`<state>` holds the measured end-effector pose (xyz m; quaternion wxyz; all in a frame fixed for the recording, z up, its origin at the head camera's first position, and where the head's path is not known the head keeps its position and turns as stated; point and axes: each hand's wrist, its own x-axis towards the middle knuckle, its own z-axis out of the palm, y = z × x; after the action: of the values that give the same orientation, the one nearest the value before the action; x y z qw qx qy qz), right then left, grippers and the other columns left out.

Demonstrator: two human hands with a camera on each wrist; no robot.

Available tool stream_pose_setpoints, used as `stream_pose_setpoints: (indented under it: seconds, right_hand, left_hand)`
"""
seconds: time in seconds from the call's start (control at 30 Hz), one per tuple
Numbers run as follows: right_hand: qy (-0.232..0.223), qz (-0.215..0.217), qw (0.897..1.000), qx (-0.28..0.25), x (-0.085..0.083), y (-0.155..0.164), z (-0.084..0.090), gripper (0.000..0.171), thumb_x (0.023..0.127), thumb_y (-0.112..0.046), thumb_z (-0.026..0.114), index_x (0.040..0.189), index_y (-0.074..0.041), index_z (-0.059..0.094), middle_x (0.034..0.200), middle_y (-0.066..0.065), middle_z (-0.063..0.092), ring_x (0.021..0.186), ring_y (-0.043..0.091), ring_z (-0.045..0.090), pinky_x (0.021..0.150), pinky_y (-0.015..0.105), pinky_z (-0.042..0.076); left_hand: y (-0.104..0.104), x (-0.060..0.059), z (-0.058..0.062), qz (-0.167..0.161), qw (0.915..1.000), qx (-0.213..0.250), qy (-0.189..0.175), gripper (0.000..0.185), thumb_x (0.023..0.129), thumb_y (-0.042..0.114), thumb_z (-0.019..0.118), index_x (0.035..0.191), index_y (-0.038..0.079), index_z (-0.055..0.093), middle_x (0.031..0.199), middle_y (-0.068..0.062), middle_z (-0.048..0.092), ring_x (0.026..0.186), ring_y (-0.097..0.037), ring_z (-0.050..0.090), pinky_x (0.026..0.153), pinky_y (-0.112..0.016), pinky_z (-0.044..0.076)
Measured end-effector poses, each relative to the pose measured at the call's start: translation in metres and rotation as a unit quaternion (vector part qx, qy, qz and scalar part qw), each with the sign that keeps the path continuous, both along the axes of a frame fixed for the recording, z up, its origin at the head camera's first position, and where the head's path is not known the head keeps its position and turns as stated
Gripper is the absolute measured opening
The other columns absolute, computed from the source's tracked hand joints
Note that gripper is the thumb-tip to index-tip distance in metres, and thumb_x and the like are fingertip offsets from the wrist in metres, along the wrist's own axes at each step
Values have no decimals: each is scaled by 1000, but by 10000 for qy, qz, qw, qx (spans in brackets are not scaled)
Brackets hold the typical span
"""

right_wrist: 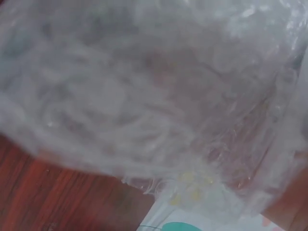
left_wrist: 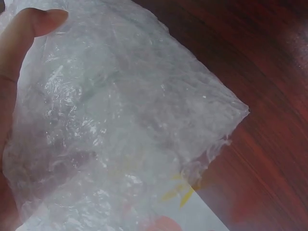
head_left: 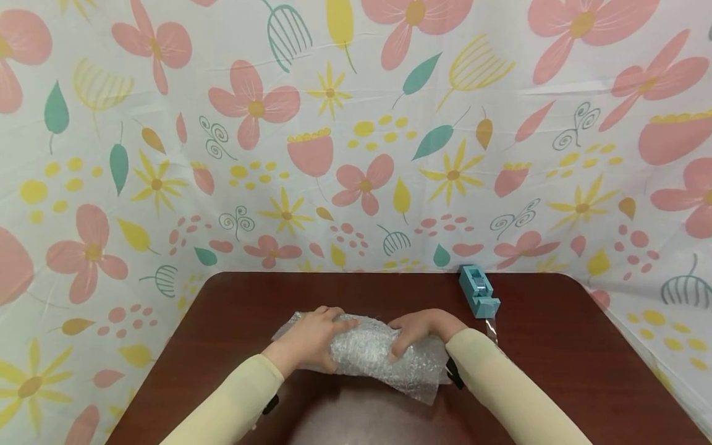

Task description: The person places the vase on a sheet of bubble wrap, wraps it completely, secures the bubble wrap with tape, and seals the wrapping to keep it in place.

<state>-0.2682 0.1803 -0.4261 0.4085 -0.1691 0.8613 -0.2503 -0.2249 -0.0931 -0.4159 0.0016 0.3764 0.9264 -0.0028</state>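
Observation:
A roll-shaped bundle of clear bubble wrap [head_left: 364, 347] is held over the near-middle of the table, its right end hanging lower in a loose flap. My left hand [head_left: 313, 339] grips its left part, fingers over the top and thumb on the near side. Toward the right end, my right hand [head_left: 425, 327] holds the bundle from above, thumb in front. The left wrist view shows the thumb [left_wrist: 48, 21] lying on the crinkled bubble wrap [left_wrist: 110, 96]. In the right wrist view blurred bubble wrap [right_wrist: 120, 96] fills most of the picture and hides the fingers. Whatever lies inside cannot be made out.
A blue tape dispenser [head_left: 477, 290] stands at the back right of the dark reddish-brown table [head_left: 250, 303], with a strip of clear tape [head_left: 491, 330] hanging from its near end. Behind and beside the table hangs a flower-patterned cloth [head_left: 345, 123].

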Motion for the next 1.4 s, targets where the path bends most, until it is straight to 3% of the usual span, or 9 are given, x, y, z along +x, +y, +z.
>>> stream_pose_setpoints:
  seconds: [0.27,0.47,0.63,0.73,0.93,1.1,1.17,1.33,1.4]
  right_hand:
    - [-66,-185,9996,-186,-2,3,4,98,80,-33,81,162,-15,30,166,12,32,153,33,32,123,57,32]
    - [1420,-545,9883,-100,17,-2,13,95,78,-33,89,156,-7,41,161,21,39,148,43,39,115,61,41]
    - [3448,-349,9379,178,51,-17,18,78,80,-24,88,146,-3,53,151,25,50,139,46,49,107,62,47]
    - [4245,-181,9052,83,72,-24,13,73,85,-25,84,145,-1,53,149,26,52,136,45,52,107,64,47]
    - [4566,-116,8895,-140,94,-26,0,94,83,-51,79,154,-2,41,157,24,44,144,43,46,111,72,38]
    - [4754,37,8798,31,96,-23,-13,100,80,-51,83,156,-5,39,161,22,40,147,43,43,113,72,36]
    - [5051,183,8627,173,94,-21,-20,96,80,-47,84,155,-6,41,159,21,44,145,41,46,112,70,39]
    - [5943,580,8005,520,86,-12,-38,82,82,-39,83,151,-12,49,151,13,55,138,32,55,108,59,49]
    - [6093,606,7888,528,84,-9,-42,79,83,-38,83,150,-13,50,149,12,58,136,31,57,106,56,51]
  left_hand:
    - [3,-9,3,104,9984,196,-527,89,70,36,91,150,26,53,148,-11,56,132,-32,57,100,-46,56]
    - [2,-15,3,201,9969,202,-734,90,70,33,91,151,26,52,149,-11,56,134,-33,57,101,-47,55]
    - [2,-18,3,271,9961,181,-822,88,72,32,89,151,27,51,150,-11,56,134,-32,58,100,-48,56]
    - [3,-20,5,295,9955,164,-883,87,73,32,88,151,26,51,151,-10,55,135,-32,58,100,-48,56]
    - [5,-24,8,363,9938,119,-1040,88,74,30,87,153,27,49,156,-11,51,139,-31,55,102,-48,56]
    - [5,-27,9,446,9919,64,-1191,90,75,31,88,155,26,46,160,-12,47,144,-31,50,103,-49,55]
    - [5,-28,9,486,9903,60,-1297,92,76,32,88,156,26,44,162,-12,44,147,-31,46,107,-51,52]
    - [6,-28,8,642,9877,58,-1426,97,78,35,86,160,25,36,170,-9,30,159,-31,27,123,-61,32]
    - [7,-24,6,658,9896,118,-1271,97,80,37,86,161,22,35,170,-10,28,160,-32,23,124,-64,28]
